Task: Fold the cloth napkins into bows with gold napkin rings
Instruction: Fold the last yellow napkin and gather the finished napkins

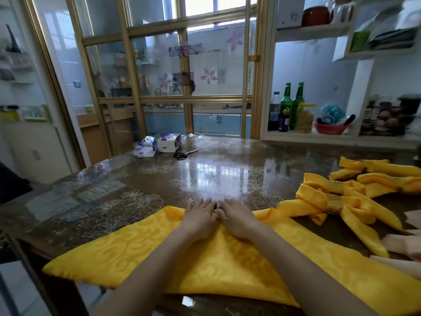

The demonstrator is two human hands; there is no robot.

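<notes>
Glossy desk (205, 169) carries a yellow napkin (136, 252) spread at its near edge. Left hand (199, 218) and right hand (237, 218) press its far hem flat-fingered, neither grip closed. Folding looks barely begun; next, that hem probably needs folding inward. Finished bows (312, 197) lie right.

The napkin (136, 254) lies along the near edge of the desk (205, 169), with the left hand (199, 221) and right hand (237, 222) on it. Bows (330, 201) lie to the right, tissue packs (157, 145) and scissors (184, 154) behind.

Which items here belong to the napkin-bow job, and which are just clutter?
Job: napkin, left hand, right hand, finished bows, gold rings.
Lying about: scissors, tissue packs, green bottles, red bowl.
</notes>
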